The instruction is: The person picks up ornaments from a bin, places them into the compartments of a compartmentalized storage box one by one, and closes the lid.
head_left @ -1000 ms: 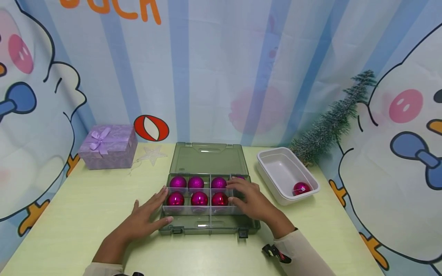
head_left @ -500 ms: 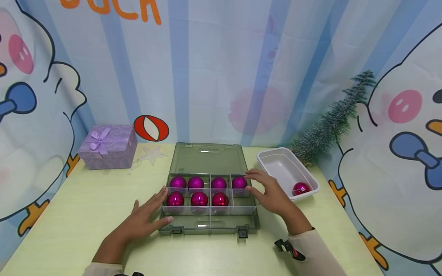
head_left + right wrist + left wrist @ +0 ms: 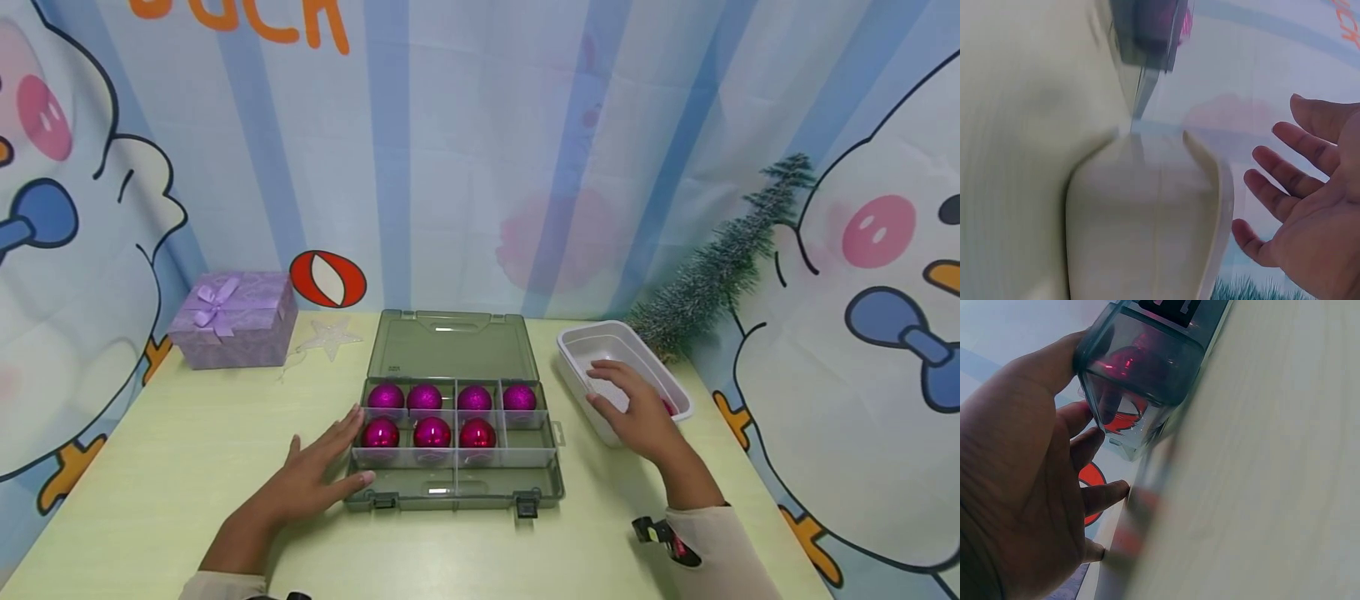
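Observation:
A green-tinted clear compartment box [image 3: 510, 481] lies with its lid raised at the table's middle. Purple glitter balls [image 3: 474, 398] fill its back row, and shiny magenta balls [image 3: 432, 432] sit in the row before it; that row's right compartment holds none. My left hand [image 3: 315, 475] rests its fingers and thumb against the box's left side, seen too in the left wrist view. Over the white plastic tub [image 3: 581, 333] hovers my right hand [image 3: 645, 421], fingers spread and holding nothing. Behind it, one magenta ball [image 3: 670, 407] in the tub is mostly hidden.
At the back left stands a purple gift box [image 3: 240, 329] with a bow, and a pale star ornament [image 3: 331, 336] lies beside it. A small frosted tree [image 3: 712, 267] leans behind the tub. A printed curtain [image 3: 465, 167] hangs along the table's back edge.
My right hand has moved right from the box's back right compartment to above the tub, uncovering the glitter ball there. The left hand stays in place.

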`<state>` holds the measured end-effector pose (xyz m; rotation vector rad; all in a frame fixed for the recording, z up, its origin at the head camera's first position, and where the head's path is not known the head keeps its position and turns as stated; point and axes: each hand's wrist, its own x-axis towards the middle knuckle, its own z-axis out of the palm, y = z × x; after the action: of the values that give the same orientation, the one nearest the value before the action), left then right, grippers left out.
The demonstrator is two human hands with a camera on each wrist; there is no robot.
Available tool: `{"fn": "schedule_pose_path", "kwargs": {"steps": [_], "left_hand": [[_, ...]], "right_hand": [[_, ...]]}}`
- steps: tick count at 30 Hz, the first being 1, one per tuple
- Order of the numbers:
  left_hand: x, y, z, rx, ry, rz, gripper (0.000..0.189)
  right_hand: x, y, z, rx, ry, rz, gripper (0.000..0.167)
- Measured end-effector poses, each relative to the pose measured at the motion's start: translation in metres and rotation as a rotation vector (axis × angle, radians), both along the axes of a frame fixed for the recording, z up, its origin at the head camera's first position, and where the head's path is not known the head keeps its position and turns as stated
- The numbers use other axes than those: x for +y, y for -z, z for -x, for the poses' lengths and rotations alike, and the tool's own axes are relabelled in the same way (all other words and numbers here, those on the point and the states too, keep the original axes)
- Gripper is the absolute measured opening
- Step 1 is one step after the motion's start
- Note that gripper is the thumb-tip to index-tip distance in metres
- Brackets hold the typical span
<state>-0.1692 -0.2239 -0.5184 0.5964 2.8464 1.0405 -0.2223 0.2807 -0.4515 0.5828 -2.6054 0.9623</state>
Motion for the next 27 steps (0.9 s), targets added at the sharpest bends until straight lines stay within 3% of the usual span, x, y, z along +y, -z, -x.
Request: {"fn": "schedule_pose_path", "kwargs": {"steps": [11,21,27], "left_hand": [[-0.001,-0.001,0.000,-0.009,0.006,-0.002,0.091],[0.000,0.000,0.001,0.000,0.010,-0.011,0.091],[0.000,-0.002,0.000,0.001,0.005,-0.011,0.091]], "right_hand": [[0.033,-0.003,0.012,-0.132,0.125,-0.012,0.038],[0.041,0.001,0.024,-0.194,0.192,-0.092,0.041],[0.042,0.000,0.029,-0.283,0.216,-0.128,0.051]]}}
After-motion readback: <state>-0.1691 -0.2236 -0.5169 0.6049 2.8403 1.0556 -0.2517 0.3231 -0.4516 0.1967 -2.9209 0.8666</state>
